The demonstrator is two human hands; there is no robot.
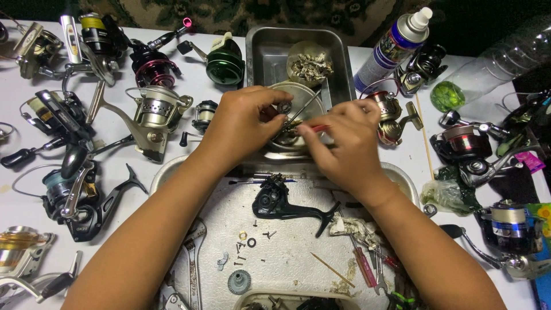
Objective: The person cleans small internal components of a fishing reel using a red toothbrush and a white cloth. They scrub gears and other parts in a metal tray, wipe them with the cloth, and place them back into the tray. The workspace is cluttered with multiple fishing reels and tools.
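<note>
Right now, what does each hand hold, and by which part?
Left hand pinches a small round metal part by its edge; right hand grips a red-handled tool by the handle.

Repair bench — dismantled fishing reels [155,112], screwdrivers [364,267].

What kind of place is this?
Likely a fishing-reel repair bench: spinning reels crowd the white table, a stripped black reel body lies in a metal tray, beside a spray can.

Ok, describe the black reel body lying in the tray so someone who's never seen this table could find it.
Start at the big white tray nearest the person, under both forearms. Near its middle lies the black reel body, stripped, with one long curved foot reaching right. Everything else around it is tiny: screws, washers, a grey gear.
</note>
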